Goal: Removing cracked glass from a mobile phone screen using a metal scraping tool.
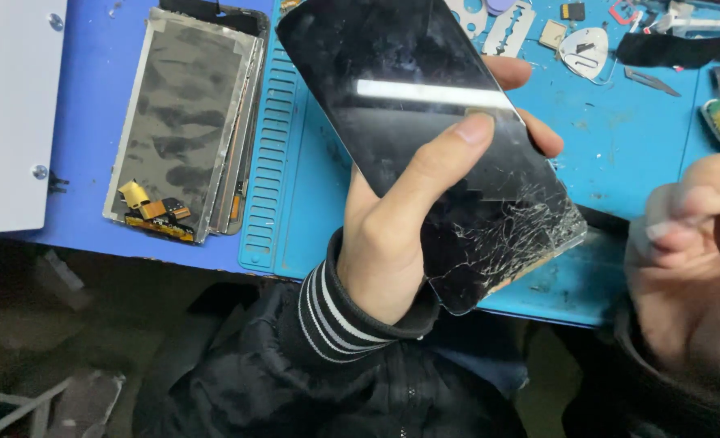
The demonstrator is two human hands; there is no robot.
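A: Head view: where is the cracked phone screen (425, 138)?

B: Clasped in the left hand (392, 243), above the blue mat's (619, 146) near edge; long axis runs from far-left to near-right, shattered corner nearest.

A: The right hand (692, 268)?

B: Just right of that corner, fingers curled, seemingly empty; blurred.

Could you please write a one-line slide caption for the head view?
Left hand holds a cracked phone screen above a blue mat, right hand raised beside it.
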